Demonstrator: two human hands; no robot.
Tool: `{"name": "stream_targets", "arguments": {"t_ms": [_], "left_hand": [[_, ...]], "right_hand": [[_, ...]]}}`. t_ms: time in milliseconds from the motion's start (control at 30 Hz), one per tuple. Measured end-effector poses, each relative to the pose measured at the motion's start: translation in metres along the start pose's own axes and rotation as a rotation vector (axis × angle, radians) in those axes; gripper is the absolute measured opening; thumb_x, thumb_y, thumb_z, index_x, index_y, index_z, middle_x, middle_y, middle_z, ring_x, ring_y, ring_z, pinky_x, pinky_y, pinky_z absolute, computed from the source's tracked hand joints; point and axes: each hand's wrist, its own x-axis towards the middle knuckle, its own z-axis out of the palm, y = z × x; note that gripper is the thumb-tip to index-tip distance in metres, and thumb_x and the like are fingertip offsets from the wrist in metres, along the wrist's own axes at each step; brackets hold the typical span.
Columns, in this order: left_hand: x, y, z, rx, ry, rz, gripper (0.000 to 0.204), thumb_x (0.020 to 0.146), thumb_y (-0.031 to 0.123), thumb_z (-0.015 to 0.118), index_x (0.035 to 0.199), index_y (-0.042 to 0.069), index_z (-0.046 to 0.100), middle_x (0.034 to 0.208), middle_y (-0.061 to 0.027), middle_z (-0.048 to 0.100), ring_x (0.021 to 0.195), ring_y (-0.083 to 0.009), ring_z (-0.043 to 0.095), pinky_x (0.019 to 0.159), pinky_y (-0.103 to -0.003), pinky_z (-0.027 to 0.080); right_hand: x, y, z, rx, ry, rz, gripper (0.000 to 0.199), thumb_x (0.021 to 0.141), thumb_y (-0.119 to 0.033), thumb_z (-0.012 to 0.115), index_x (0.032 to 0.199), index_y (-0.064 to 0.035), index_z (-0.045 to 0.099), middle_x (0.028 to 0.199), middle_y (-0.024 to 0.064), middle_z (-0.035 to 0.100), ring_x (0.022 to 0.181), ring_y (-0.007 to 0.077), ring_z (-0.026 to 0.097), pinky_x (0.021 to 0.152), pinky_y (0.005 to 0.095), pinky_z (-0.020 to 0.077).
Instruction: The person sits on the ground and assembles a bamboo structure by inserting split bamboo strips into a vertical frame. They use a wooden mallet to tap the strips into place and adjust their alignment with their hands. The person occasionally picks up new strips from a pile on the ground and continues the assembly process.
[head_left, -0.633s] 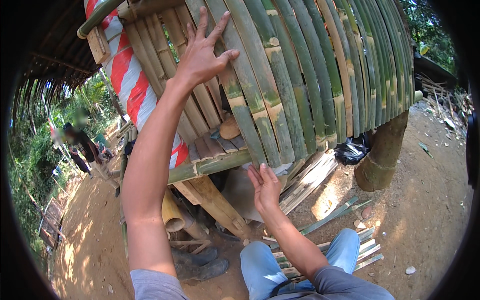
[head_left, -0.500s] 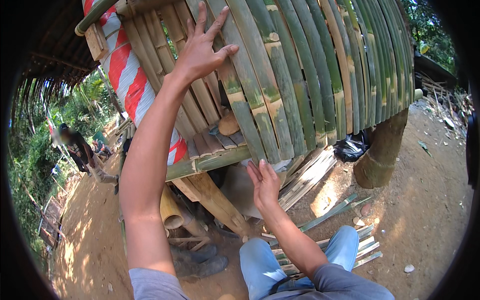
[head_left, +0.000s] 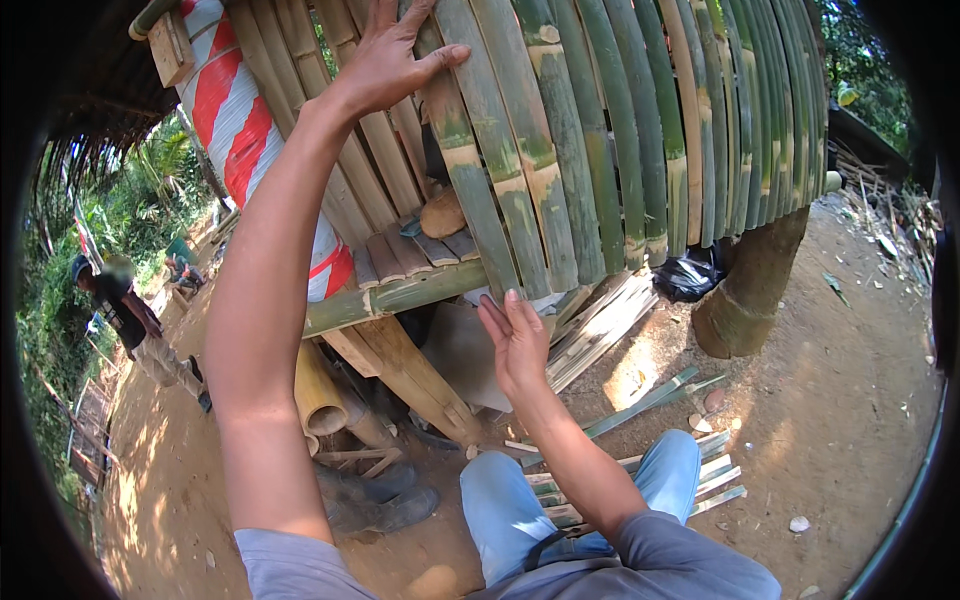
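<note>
A row of upright split-bamboo slats (head_left: 600,170) covers the structure in front of me. My left hand (head_left: 385,65) is raised to the upper part of the leftmost front slat (head_left: 472,185). Its thumb stretches across the slat's face, and some fingertips run past the top of the picture. Lower down, my right hand (head_left: 522,345) is turned palm inward, its extended fingers and thumb touching that slat's bottom end. The slat overlaps a horizontal green bamboo pole (head_left: 400,298). A rounded brown object (head_left: 442,215) sits behind the slats, partly hidden.
A post wrapped in red and white (head_left: 240,140) rises on the left. A thick stump-like post (head_left: 745,300) stands below the slats, beside a black plastic bag (head_left: 688,275). Cut bamboo strips (head_left: 715,480) lie by my knees. Dark boots (head_left: 385,500) are below; a person (head_left: 140,320) stands far left.
The view has shifted, so the slats and both hands appear higher and a little left. Both hands keep to the same slat. The person far left has turned and moved.
</note>
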Motion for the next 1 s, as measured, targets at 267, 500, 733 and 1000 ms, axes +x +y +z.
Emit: {"name": "stream_targets", "arguments": {"t_ms": [267, 500, 733, 1000], "left_hand": [[-0.002, -0.002, 0.002, -0.024, 0.001, -0.002, 0.099, 0.084, 0.052, 0.066, 0.157, 0.021, 0.008, 0.159, -0.0256, -0.011, 0.148, -0.0402, -0.007, 0.120, -0.047, 0.008], [-0.003, -0.001, 0.002, -0.035, -0.020, -0.028, 0.100, 0.084, 0.054, 0.065, 0.157, 0.021, 0.006, 0.159, -0.0256, -0.009, 0.148, -0.0398, -0.007, 0.120, -0.047, 0.008], [-0.004, -0.014, 0.008, 0.048, 0.134, 0.045, 0.093, 0.083, 0.061, 0.065, 0.156, 0.034, 0.014, 0.163, -0.0093, -0.009, 0.149, -0.0361, 0.001, 0.119, -0.049, 0.019], [-0.001, -0.008, 0.010, 0.098, 0.050, -0.048, 0.099, 0.081, 0.067, 0.063, 0.155, 0.036, 0.005, 0.163, -0.0080, -0.010, 0.149, -0.0373, 0.002, 0.119, -0.050, 0.019]], "right_hand": [[0.004, -0.006, -0.005, -0.056, -0.052, 0.045, 0.040, 0.097, -0.024, 0.062, 0.119, 0.0088, 0.056, 0.123, 0.0236, 0.059, 0.111, 0.0302, 0.062, 0.096, 0.0382, 0.0538], [0.005, -0.007, -0.007, -0.081, -0.055, 0.058, 0.040, 0.097, -0.025, 0.062, 0.117, 0.0086, 0.056, 0.120, 0.0231, 0.061, 0.111, 0.0299, 0.062, 0.094, 0.0378, 0.0548], [0.003, 0.003, -0.003, -0.073, -0.054, 0.057, 0.039, 0.097, -0.026, 0.061, 0.115, 0.0079, 0.055, 0.120, 0.0235, 0.061, 0.110, 0.0309, 0.063, 0.092, 0.0383, 0.0559], [0.000, -0.004, 0.001, -0.091, -0.046, 0.040, 0.041, 0.097, -0.026, 0.061, 0.119, 0.0081, 0.054, 0.123, 0.0244, 0.060, 0.109, 0.0312, 0.064, 0.091, 0.0385, 0.0562]]}}
